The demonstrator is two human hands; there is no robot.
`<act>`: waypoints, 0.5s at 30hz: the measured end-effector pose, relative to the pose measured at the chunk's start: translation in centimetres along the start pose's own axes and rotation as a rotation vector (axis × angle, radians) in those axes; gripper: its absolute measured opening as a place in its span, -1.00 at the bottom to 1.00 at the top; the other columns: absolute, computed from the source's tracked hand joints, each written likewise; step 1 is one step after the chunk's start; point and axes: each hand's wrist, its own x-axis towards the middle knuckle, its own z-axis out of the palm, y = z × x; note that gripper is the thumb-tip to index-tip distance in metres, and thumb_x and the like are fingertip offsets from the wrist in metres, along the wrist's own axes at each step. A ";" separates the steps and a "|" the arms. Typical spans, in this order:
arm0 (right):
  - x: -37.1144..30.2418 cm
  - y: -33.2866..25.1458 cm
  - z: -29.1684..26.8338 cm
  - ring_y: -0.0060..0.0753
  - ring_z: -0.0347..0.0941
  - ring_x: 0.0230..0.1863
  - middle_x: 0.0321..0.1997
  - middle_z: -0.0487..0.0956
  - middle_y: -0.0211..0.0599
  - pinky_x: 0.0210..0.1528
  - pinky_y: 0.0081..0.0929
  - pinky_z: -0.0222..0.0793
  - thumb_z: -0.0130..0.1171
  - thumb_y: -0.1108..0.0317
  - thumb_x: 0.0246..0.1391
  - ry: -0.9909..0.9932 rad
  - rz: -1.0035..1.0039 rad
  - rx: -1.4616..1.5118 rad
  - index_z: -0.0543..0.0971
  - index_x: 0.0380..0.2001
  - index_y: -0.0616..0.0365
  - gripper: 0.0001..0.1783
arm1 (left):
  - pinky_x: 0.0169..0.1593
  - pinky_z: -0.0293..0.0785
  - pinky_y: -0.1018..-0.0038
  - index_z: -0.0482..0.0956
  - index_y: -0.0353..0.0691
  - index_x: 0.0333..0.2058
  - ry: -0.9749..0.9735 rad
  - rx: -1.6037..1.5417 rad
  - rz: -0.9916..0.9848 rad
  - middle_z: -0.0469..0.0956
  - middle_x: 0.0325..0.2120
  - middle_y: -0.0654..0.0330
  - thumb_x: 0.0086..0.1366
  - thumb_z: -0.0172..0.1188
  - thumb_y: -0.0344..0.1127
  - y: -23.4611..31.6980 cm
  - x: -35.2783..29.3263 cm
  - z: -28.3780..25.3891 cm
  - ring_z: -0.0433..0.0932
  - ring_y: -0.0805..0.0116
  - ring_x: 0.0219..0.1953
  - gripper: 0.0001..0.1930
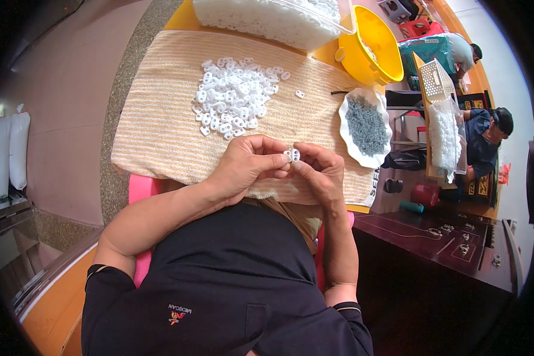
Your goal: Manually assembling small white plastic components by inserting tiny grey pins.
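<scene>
Near the front edge of the towel, my left hand (246,163) and my right hand (321,173) meet, fingers closed. Between their fingertips they pinch a small white two-holed plastic piece (295,155); whether it is one part or two pressed together I cannot tell. A heap of similar white pieces (234,95) lies beyond my left hand. One loose white piece (299,94) sits apart, to the right of the heap. Right of my right hand stands a white scalloped dish (345,127) holding many small grey parts (368,126) that look like springs.
A striped towel (160,113) covers the table. At its far side stand a clear bin of white pieces (273,24) and a yellow basket (362,53). Two other people (483,139) sit off to the right, near a perforated white basket (436,80). White sacks (18,148) stand far left.
</scene>
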 end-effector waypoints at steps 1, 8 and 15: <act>0.0 0.0 0.0 -0.54 0.56 -0.33 -0.31 0.63 -0.24 -0.25 -0.61 0.49 0.23 0.58 0.04 -0.002 0.000 -0.004 0.54 -0.13 0.41 -0.71 | -0.24 0.60 0.54 0.52 -0.35 -0.20 0.001 0.008 -0.004 0.58 -0.37 0.13 0.19 0.24 -0.50 0.0 0.0 0.0 0.60 0.41 -0.36 -0.81; 0.0 0.4 -0.7 -0.43 0.56 -0.25 -0.24 0.61 -0.18 -0.20 -0.53 0.53 0.22 0.61 0.04 -0.046 0.015 0.008 0.52 -0.09 0.38 -0.68 | -0.26 0.60 0.56 0.52 -0.35 -0.22 -0.018 0.006 -0.007 0.58 -0.37 0.14 0.20 0.24 -0.49 -0.2 0.1 -0.2 0.60 0.43 -0.36 -0.83; -0.1 0.4 -0.6 -0.40 0.57 -0.25 -0.23 0.61 -0.17 -0.20 -0.51 0.54 0.22 0.61 0.04 -0.054 0.015 0.037 0.52 -0.08 0.39 -0.67 | -0.26 0.60 0.56 0.52 -0.34 -0.23 0.011 0.021 -0.023 0.58 -0.36 0.14 0.20 0.24 -0.48 -0.3 0.1 -0.2 0.59 0.44 -0.35 -0.83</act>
